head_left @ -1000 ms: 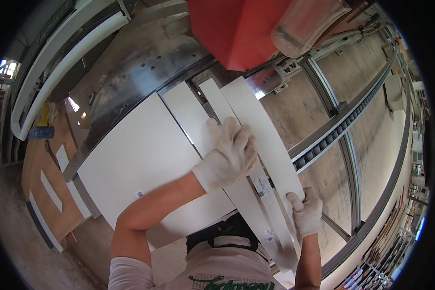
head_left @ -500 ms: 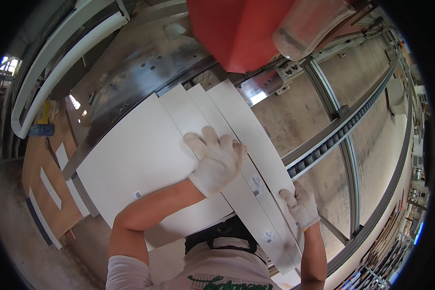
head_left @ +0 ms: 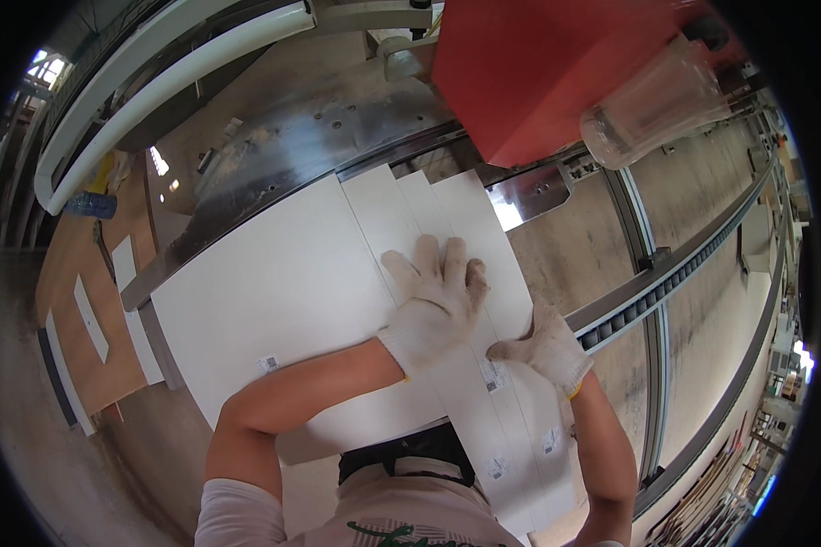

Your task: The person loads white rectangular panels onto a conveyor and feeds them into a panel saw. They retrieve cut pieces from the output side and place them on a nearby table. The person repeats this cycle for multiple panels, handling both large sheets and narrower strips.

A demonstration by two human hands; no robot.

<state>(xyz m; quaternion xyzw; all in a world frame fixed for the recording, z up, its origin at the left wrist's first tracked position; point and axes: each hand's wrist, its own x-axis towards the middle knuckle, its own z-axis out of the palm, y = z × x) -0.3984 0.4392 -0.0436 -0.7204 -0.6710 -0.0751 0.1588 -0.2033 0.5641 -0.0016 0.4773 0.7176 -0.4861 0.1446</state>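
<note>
White flat boards lie side by side: a wide board [head_left: 265,273] on the left and narrow board strips [head_left: 470,210] on the right, their far ends stepped. My left hand [head_left: 438,296], in a whitish knit glove, lies flat across the strips with its fingers spread. At the outermost strip's right edge is my right hand [head_left: 545,351], also gloved. Its thumb rests on top while the fingers sit along the edge, partly hidden. Small printed labels [head_left: 494,374] are stuck on the strips near that thumb.
A red machine housing [head_left: 520,73] with a clear plastic guard [head_left: 648,109] stands beyond the boards. Behind their far edge runs a metal table [head_left: 310,137]. To the right are metal rails [head_left: 684,273]; at left lies a brown board [head_left: 91,301] with white strips on it.
The outermost strip has come in against its neighbour, and the dark gap between them has closed. My right hand has moved farther forward along its edge. My left hand stays flat and spread.
</note>
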